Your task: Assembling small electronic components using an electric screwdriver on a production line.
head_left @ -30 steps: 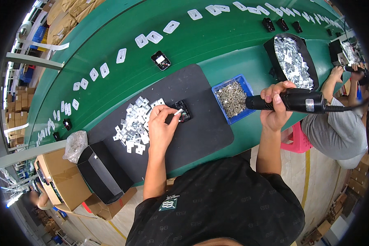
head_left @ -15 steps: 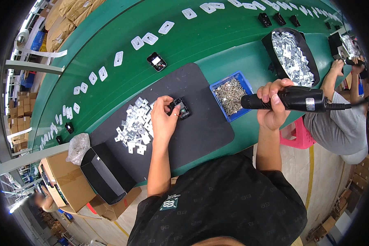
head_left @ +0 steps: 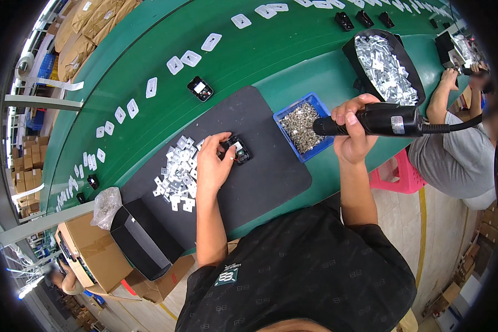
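Black housing, one, open-faced, with small parts visible inside; placed on the dark grey mat, just right of a heap of silver metal plates.

Left hand: laid against the left side of the housing, thumb and fingers narrowly parted at its edge; a pale piece is seen by the fingertips, but whether it is pinched or lies in the housing cannot be told.

Right hand: wrapped around a corded black power driver, which is held nearly level above the work surface, its front end pointed left and seen over the right side of a blue tray. Small metal screws are contained in the tray, beside the mat.

Further stock: black bin, filled with loose metal plates, set beyond the driver; second black housing, laid on the green surface past the mat; white flat pieces, spread in a long curved row there; open black box and clear plastic bag, placed at the left. Co-worker in grey, seen at the right, near a pink stool.
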Motion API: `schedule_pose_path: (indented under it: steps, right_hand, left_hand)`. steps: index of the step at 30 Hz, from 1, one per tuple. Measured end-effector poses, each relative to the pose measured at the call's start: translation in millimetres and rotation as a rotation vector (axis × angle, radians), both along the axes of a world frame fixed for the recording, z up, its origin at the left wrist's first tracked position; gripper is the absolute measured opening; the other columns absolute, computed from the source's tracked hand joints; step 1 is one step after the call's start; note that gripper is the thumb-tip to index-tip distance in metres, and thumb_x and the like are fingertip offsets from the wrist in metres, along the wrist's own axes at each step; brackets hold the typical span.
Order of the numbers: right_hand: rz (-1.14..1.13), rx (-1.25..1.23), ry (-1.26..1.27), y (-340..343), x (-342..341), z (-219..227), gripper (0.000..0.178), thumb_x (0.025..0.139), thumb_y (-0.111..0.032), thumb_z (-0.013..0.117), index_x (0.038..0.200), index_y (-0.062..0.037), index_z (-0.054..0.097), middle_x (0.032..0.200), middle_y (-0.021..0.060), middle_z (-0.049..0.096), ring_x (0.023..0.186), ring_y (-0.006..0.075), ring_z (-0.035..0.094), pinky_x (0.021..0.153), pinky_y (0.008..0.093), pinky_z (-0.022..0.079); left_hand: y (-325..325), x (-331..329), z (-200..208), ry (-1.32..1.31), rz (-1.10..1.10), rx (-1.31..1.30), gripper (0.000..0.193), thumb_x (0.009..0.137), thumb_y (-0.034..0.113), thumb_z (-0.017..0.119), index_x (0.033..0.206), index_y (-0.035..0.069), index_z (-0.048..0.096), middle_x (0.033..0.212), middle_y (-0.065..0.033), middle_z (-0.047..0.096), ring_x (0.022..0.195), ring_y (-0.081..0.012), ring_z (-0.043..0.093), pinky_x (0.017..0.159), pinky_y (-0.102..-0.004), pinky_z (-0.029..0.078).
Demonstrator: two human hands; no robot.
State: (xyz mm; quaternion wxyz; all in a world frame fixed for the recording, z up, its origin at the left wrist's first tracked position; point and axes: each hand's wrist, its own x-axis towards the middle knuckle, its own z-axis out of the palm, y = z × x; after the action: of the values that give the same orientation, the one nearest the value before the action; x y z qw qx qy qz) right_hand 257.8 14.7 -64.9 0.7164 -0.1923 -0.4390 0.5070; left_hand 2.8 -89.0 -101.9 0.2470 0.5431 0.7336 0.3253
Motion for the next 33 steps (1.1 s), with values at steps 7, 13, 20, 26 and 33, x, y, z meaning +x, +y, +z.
schedule_pose_path:
  steps: [7, 13, 20, 26, 33]
  right_hand:
    - [0.018, -0.033, -0.058, 3, -3, -15, 0.039, 0.082, -0.004, 0.064, 0.117, -0.0041, 0.047, 0.081, 0.0046, 0.051, 0.07, 0.0149, 0.051, 0.069, 0.0331, 0.046]
    - [0.006, -0.032, -0.003, 7, -7, -15, 0.039, 0.079, 0.004, 0.066, 0.114, -0.0024, 0.05, 0.079, 0.0057, 0.053, 0.065, 0.0137, 0.053, 0.061, 0.0301, 0.048]
    - [0.03, -0.011, -0.048, 4, 1, -2, 0.04, 0.082, -0.004, 0.063, 0.118, -0.0061, 0.048, 0.081, 0.0045, 0.051, 0.071, 0.0143, 0.05, 0.068, 0.0326, 0.044]
    - [0.088, 0.025, 0.101, -13, 4, 25, 0.041, 0.082, -0.006, 0.061, 0.119, -0.0082, 0.045, 0.081, 0.0039, 0.049, 0.066, 0.0136, 0.049, 0.063, 0.0313, 0.044]
    - [0.226, 0.043, 0.155, -34, 9, 46, 0.042, 0.082, -0.011, 0.064, 0.118, -0.0125, 0.042, 0.081, 0.0021, 0.047, 0.065, 0.0129, 0.048, 0.064, 0.0308, 0.043]
  left_hand:
    - [-17, -5, 5, -0.044, -0.083, 0.012, 0.055, 0.071, -0.001, 0.056, 0.125, 0.004, 0.055, 0.11, -0.0153, 0.059, 0.09, -0.026, 0.06, 0.085, -0.0352, 0.049]
    - [-23, -5, 3, 0.036, -0.009, 0.092, 0.054, 0.071, -0.002, 0.056, 0.125, 0.003, 0.055, 0.114, -0.0154, 0.059, 0.098, -0.0276, 0.061, 0.087, -0.036, 0.049]
    - [-17, 13, 11, -0.012, 0.145, 0.31, 0.042, 0.076, -0.001, 0.062, 0.118, 0.002, 0.059, 0.116, -0.0157, 0.061, 0.101, -0.0299, 0.061, 0.088, -0.0374, 0.049]
    - [-2, 54, 22, -0.024, -0.151, 0.48, 0.03, 0.072, 0.003, 0.074, 0.101, 0.001, 0.066, 0.102, -0.0136, 0.066, 0.094, -0.0282, 0.064, 0.082, -0.0352, 0.051]
    - [17, 84, 30, 0.01, -0.359, 0.523, 0.038, 0.068, 0.011, 0.081, 0.103, 0.003, 0.067, 0.096, -0.0092, 0.066, 0.085, -0.0255, 0.063, 0.076, -0.0358, 0.049]
